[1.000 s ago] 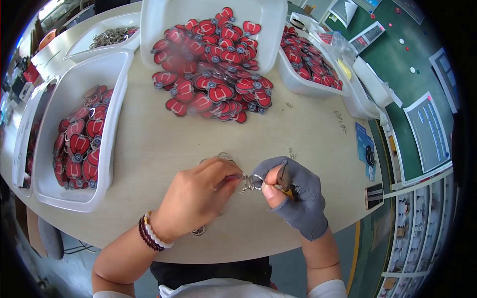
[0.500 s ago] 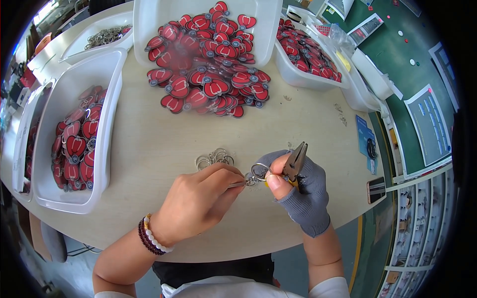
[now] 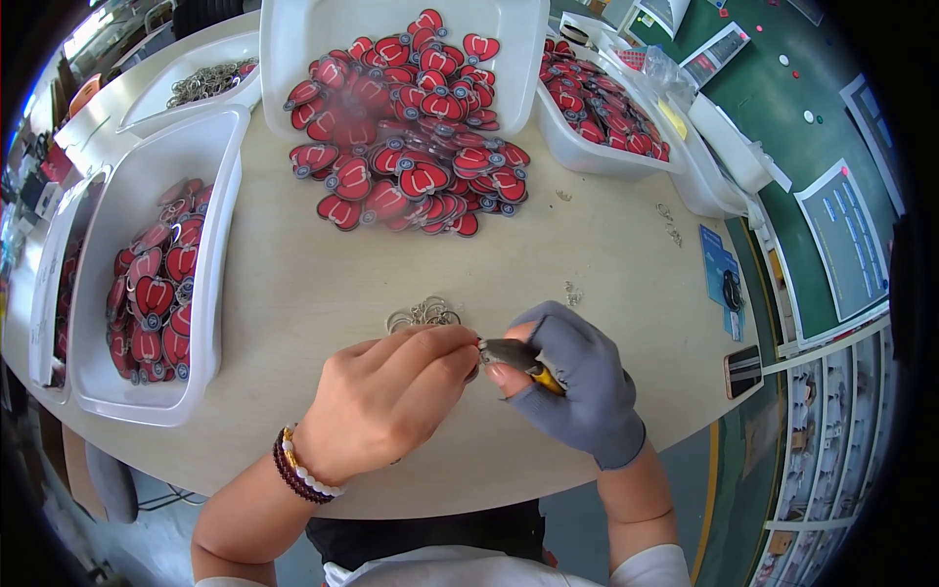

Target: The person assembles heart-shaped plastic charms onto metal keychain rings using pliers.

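Observation:
Yellow-handled pliers (image 3: 513, 354) lie in my right hand (image 3: 582, 383), which wears a grey fingerless glove. Their jaws point left and meet the fingertips of my left hand (image 3: 396, 391). That hand is bare, with beaded bracelets at the wrist, and its thumb and fingers are pinched together. A bit of metal shows at the pinch, but the fingers and jaws hide most of what is held. Just beyond my left fingers lies a small pile of metal key rings (image 3: 426, 312).
Red heart-shaped tags (image 3: 423, 178) spill from a tipped white bin (image 3: 277, 68) at the far middle. More fill bins at left (image 3: 227, 186) and right (image 3: 611, 166). Loose small links (image 3: 572, 293) lie beyond my right hand; a phone (image 3: 742, 372) sits at the right edge.
My right hand has turned the pliers from pointing up and away to pointing left at my left fingertips. The key ring once pinched in its thumb and finger is out of sight.

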`<action>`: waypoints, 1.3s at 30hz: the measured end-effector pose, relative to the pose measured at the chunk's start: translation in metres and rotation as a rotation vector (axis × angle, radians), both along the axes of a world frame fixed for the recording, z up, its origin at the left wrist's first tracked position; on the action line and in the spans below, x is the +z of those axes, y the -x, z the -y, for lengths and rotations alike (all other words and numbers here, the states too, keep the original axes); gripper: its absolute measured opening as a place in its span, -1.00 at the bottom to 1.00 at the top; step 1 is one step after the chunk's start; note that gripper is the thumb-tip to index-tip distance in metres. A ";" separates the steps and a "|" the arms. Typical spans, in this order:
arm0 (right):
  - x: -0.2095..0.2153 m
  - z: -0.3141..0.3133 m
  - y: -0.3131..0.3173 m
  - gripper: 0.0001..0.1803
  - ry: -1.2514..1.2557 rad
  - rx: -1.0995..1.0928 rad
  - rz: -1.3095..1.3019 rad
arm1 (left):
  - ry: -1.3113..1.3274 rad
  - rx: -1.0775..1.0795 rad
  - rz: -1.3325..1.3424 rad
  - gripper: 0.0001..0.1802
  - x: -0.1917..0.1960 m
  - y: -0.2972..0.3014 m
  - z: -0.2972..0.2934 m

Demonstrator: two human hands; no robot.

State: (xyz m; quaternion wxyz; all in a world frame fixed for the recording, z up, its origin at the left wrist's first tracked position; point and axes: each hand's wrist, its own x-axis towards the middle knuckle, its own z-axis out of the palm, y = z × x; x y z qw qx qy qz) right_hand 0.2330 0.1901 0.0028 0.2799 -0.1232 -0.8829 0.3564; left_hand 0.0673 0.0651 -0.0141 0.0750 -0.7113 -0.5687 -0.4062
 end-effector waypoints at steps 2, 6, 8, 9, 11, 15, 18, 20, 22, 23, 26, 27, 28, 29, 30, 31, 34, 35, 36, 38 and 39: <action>-0.002 0.000 0.000 -0.77 -0.002 0.000 0.010 | -0.025 -0.006 -0.063 -0.73 0.000 0.000 -0.001; -0.001 0.001 -0.001 -0.81 0.113 0.027 0.015 | -0.031 0.004 -0.003 -0.78 0.002 -0.004 -0.002; -0.003 0.003 0.000 -0.84 0.182 0.010 0.010 | -0.019 0.002 0.091 -0.77 0.002 -0.008 -0.002; -0.005 0.004 0.000 -0.86 0.253 -0.006 0.011 | 0.052 -0.004 0.254 -0.76 -0.001 -0.009 -0.002; -0.007 0.009 0.002 -0.86 0.364 -0.028 0.031 | 0.121 -0.009 0.403 -0.75 -0.004 -0.009 -0.002; -0.014 0.004 0.000 -0.76 1.431 0.107 -0.243 | 0.018 0.026 0.335 -0.69 0.003 -0.002 0.002; -0.007 -0.002 -0.008 -0.49 1.805 0.276 -0.458 | -0.055 0.054 0.245 -0.65 0.005 0.002 0.004; 0.005 0.001 -0.009 -0.24 1.785 0.224 -0.372 | -0.083 0.077 0.186 -0.64 0.005 0.004 0.005; 0.001 0.000 -0.010 -0.26 1.376 0.225 -0.167 | -0.110 0.130 0.103 -0.62 0.007 0.006 0.006; -0.003 0.000 -0.013 -0.28 0.955 0.202 0.029 | -0.110 0.125 0.097 -0.62 0.008 0.007 0.006; -0.014 -0.002 -0.011 -0.28 0.239 0.107 0.032 | -0.153 0.139 0.025 -0.61 0.009 0.009 0.004; -0.013 -0.002 -0.009 -0.27 0.004 0.067 0.014 | -0.161 0.148 0.008 -0.60 0.009 0.008 0.004; -0.011 -0.001 -0.008 -0.27 0.006 0.064 0.013 | -0.170 0.157 -0.008 -0.60 0.010 0.008 0.004; -0.008 -0.001 -0.007 -0.25 -0.066 0.032 0.053 | -0.169 0.157 -0.008 -0.60 0.010 0.008 0.004; -0.006 0.000 -0.007 -0.23 -0.138 0.000 0.093 | -0.167 0.164 -0.020 -0.60 0.011 0.009 0.005; -0.005 0.002 -0.007 -0.23 -0.137 0.000 0.094 | -0.165 0.172 -0.032 -0.60 0.011 0.009 0.005; -0.004 0.004 -0.005 -0.25 -0.202 -0.006 0.151 | -0.158 0.174 -0.052 -0.61 0.011 0.009 0.006; -0.004 0.005 -0.005 -0.27 -0.188 -0.006 0.154 | -0.159 0.173 -0.050 -0.61 0.010 0.009 0.006; -0.004 0.006 -0.006 -0.29 -0.174 -0.007 0.157 | -0.165 0.164 -0.055 -0.61 0.010 0.009 0.006; -0.004 0.004 -0.006 -0.32 -0.180 0.006 0.169 | -0.171 0.152 -0.059 -0.62 0.010 0.010 0.007; -0.004 0.003 -0.006 -0.35 -0.186 0.019 0.179 | -0.165 0.143 -0.057 -0.62 0.010 0.011 0.007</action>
